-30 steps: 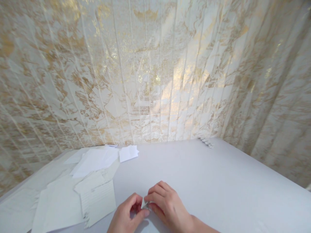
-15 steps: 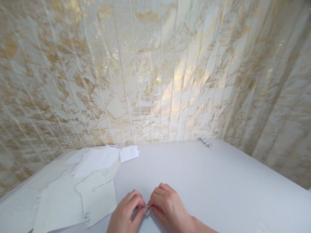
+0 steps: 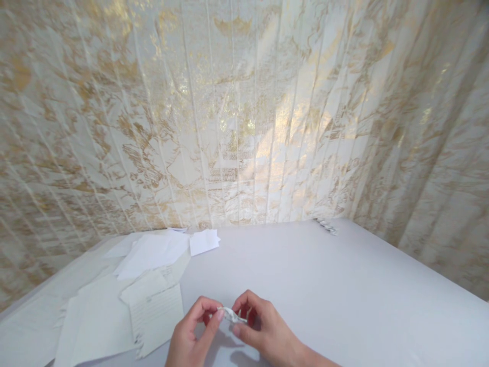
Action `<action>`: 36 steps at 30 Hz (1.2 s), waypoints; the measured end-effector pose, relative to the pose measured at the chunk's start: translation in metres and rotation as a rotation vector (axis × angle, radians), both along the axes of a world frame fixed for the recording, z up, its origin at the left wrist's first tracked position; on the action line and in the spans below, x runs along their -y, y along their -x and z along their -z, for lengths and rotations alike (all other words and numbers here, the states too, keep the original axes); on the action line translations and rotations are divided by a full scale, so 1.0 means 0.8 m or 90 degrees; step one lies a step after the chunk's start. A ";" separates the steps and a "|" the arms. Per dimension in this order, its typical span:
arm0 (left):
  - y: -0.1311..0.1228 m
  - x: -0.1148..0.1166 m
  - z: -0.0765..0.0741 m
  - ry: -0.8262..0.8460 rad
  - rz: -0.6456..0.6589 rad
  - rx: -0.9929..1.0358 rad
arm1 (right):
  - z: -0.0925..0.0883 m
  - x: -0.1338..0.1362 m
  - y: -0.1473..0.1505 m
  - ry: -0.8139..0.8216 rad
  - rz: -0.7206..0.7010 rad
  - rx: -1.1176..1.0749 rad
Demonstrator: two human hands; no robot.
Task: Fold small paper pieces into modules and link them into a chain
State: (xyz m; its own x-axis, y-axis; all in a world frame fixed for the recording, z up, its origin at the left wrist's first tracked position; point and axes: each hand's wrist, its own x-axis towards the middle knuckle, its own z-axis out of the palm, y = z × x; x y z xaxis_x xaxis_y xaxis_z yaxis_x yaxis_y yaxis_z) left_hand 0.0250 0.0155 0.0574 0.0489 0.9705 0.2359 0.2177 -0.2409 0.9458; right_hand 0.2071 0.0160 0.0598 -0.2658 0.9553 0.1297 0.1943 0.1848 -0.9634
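A small twisted strip of whitish paper (image 3: 231,315) is held between my two hands, raised a little above the white tabletop (image 3: 298,275). My left hand (image 3: 196,329) pinches its left end between thumb and forefinger. At the other end, my right hand (image 3: 263,323) has thumb and curled fingers closed around the strip's tip. Dark shadows of both hands fall on the table beneath them.
Torn lined sheets (image 3: 156,316) and larger blank papers (image 3: 95,321) overlap on the left. A small white paper stack (image 3: 204,242) lies at the back. Several twisted pieces (image 3: 326,226) sit at the far right, by the patterned curtain (image 3: 244,127).
The paper strip now shows stretched out between my hands, where before it was mostly hidden under my fingertips. Both hands have turned, and the right fingers have curled over.
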 end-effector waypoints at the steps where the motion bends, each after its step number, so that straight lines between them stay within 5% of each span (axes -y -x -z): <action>1: -0.001 0.002 0.000 -0.020 0.000 -0.019 | -0.001 0.001 0.000 0.000 -0.004 0.004; 6: -0.004 0.007 0.001 -0.116 0.000 -0.065 | 0.001 0.001 0.000 -0.031 0.049 0.039; 11: 0.005 -0.003 0.002 -0.172 0.136 -0.222 | -0.003 0.001 -0.005 -0.139 0.031 0.131; 17: 0.013 -0.006 0.006 -0.247 0.123 -0.305 | -0.008 -0.001 -0.009 -0.211 -0.011 0.181; 26: 0.016 -0.015 0.023 -0.100 0.095 -0.294 | -0.007 -0.005 -0.011 -0.169 0.005 0.201; 36: 0.006 -0.008 0.011 -0.118 0.101 -0.278 | -0.011 -0.001 -0.008 -0.143 0.046 0.230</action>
State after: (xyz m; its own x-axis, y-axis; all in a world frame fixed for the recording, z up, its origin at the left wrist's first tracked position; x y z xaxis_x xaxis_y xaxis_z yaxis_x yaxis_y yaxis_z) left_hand 0.0204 0.0218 0.0487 0.3258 0.8865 0.3285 0.5311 -0.4591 0.7122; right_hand 0.2132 0.0170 0.0684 -0.2656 0.9316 0.2481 0.5318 0.3562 -0.7683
